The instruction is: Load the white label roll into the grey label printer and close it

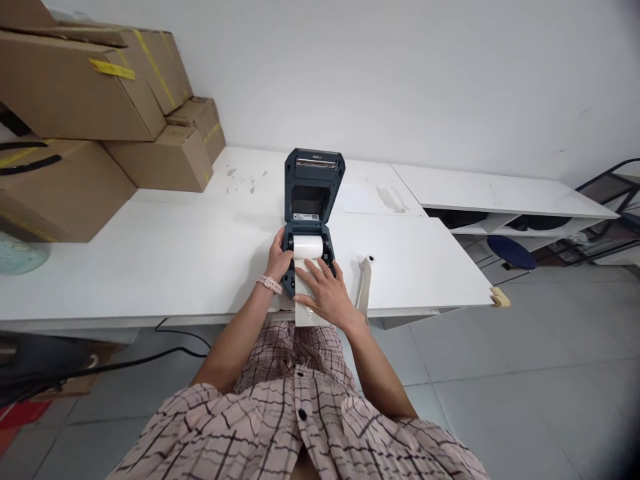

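At the front edge of the white desk (150,260) sits a dark label printer (310,220), lid (314,183) flipped up & back, white label roll (307,247) lying in the open bay. L hand (278,259), w/ a pale watch strap (270,285) on the wrist, cups the printer's left side, fingers curled on the casing near the roll end. R hand (325,293) lies flat, fingers spread, pressing on the paper strip (305,313) that runs from the roll over the printer front and hangs past the desk edge; it grips nothing. Just right of the printer, a curled strip of backing paper (365,283) lies on the desk, apart from my hand. Cardboard boxes (100,113) w/ yellow tape are stacked at far left. A 2nd white desk (500,190) stands to the right, a blue stool (511,253) below it. Black cable (125,363) runs across the tiled floor (500,373).
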`<state>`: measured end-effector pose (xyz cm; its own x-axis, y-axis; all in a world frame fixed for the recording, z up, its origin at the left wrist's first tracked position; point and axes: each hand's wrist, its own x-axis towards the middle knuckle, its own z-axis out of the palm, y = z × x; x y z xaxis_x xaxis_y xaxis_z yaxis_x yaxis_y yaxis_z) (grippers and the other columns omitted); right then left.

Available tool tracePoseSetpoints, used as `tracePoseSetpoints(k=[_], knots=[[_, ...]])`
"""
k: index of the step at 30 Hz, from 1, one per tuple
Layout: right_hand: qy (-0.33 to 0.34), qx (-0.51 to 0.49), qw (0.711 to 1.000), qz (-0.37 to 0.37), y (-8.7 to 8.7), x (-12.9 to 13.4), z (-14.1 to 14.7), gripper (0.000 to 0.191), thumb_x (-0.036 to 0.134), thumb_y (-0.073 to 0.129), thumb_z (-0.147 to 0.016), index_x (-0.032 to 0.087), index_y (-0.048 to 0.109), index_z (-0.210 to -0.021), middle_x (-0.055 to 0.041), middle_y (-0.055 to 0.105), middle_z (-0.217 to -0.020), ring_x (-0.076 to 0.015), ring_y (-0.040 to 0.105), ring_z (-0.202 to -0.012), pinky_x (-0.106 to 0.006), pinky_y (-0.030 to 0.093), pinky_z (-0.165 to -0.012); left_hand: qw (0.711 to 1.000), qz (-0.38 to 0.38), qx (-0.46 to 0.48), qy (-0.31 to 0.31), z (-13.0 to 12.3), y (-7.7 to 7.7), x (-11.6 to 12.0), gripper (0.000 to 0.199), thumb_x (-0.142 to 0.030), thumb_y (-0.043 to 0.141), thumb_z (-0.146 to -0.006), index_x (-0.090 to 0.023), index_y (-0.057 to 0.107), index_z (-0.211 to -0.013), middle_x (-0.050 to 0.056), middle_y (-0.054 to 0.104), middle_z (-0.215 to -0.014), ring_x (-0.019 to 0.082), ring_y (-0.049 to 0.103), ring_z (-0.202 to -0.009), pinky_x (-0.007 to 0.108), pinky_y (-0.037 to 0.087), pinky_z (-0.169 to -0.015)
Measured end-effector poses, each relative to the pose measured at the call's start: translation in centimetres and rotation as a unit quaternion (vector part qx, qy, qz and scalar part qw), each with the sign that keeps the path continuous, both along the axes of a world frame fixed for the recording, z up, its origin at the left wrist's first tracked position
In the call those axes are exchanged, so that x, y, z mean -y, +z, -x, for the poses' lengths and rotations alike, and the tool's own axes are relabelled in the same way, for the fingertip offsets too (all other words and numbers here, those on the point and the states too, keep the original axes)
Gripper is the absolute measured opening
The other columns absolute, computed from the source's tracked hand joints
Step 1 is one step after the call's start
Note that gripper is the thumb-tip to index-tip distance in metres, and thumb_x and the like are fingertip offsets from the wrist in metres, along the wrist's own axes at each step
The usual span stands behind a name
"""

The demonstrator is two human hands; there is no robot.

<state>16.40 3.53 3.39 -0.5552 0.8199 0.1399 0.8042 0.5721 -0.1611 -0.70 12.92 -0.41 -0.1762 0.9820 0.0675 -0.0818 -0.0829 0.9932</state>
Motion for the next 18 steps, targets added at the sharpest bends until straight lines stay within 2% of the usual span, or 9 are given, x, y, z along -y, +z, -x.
tracePoseSetpoints(k=[3,8,11,13,14,16,18], knots=[[-0.006,0.007,1.000,-0.016,-0.5,0.2,0.2,0.071,0.068,0.039,-0.099,0.028,0.038,-0.158,-0.0062,0.032,-0.167,-0.0404,0.025,-0.154,-0.065,0.019,-0.123,1.000,0.009,0.002,-0.002,-0.1,0.4,0.1,0.087,-0.003,0.061,-0.066,-0.016,0.044,-0.151,0.013,0.044,-0.160,0.030,0.039,-0.150,0.042,0.036,-0.122],[-0.012,-0.020,1.000,-0.009,-0.8,0.2,0.6,0.070,0.067,0.044,-0.097,0.030,0.042,-0.156,-0.0058,0.035,-0.166,-0.0408,0.026,-0.154,-0.065,0.021,-0.123,0.999,0.031,0.021,0.005,-0.4,1.7,0.7,0.086,-0.004,0.060,-0.068,-0.014,0.042,-0.152,0.015,0.044,-0.160,0.030,0.043,-0.147,0.041,0.039,-0.119],[-0.004,-0.064,0.998,0.012,-0.5,0.5,0.2,0.071,0.066,0.053,-0.094,0.029,0.046,-0.154,-0.0091,0.033,-0.166,-0.0429,0.023,-0.155,-0.066,0.021,-0.123,0.997,0.070,0.030,-0.007,-0.8,1.9,3.3,0.074,-0.016,0.064,-0.078,-0.019,0.045,-0.150,0.012,0.049,-0.156,0.031,0.047,-0.144,0.043,0.043,-0.116],[0.022,-0.117,0.992,0.051,0.1,0.5,-0.7,0.067,0.064,0.061,-0.091,0.030,0.055,-0.148,-0.0102,0.035,-0.165,-0.0432,0.022,-0.155,-0.068,0.021,-0.122,0.995,0.092,0.027,-0.005,-1.0,1.5,6.0,0.070,-0.033,0.064,-0.088,-0.025,0.040,-0.154,0.008,0.042,-0.162,0.030,0.040,-0.149,0.043,0.041,-0.118],[0.044,-0.155,0.983,0.083,0.5,0.3,-1.3,0.060,0.063,0.062,-0.091,0.031,0.061,-0.142,-0.0092,0.041,-0.163,-0.0417,0.026,-0.154,-0.067,0.023,-0.122,0.995,0.101,0.019,-0.007,-1.1,1.2,7.4,0.076,-0.041,0.066,-0.089,-0.028,0.035,-0.157,0.007,0.036,-0.165,0.031,0.036,-0.151,0.043,0.040,-0.119],[0.075,-0.261,0.951,0.146,2.0,-0.8,-2.5,0.044,0.060,0.059,-0.095,0.034,0.071,-0.127,-0.0060,0.060,-0.148,-0.0353,0.045,-0.146,-0.064,0.032,-0.120,0.993,0.117,0.013,-0.025,-1.2,0.4,9.8,0.094,-0.049,0.073,-0.084,-0.033,0.023,-0.161,0.007,0.030,-0.168,0.033,0.033,-0.153,0.045,0.042,-0.118],[0.045,-0.398,0.904,0.147,4.0,-3.6,-3.4,0.041,0.059,0.051,-0.099,0.032,0.074,-0.119,-0.0043,0.073,-0.129,-0.0281,0.063,-0.129,-0.056,0.042,-0.116,0.991,0.119,0.025,-0.048,-1.3,-0.1,11.0,0.103,-0.052,0.076,-0.081,-0.034,0.016,-0.163,0.010,0.033,-0.167,0.035,0.040,-0.149,0.047,0.048,-0.112]])
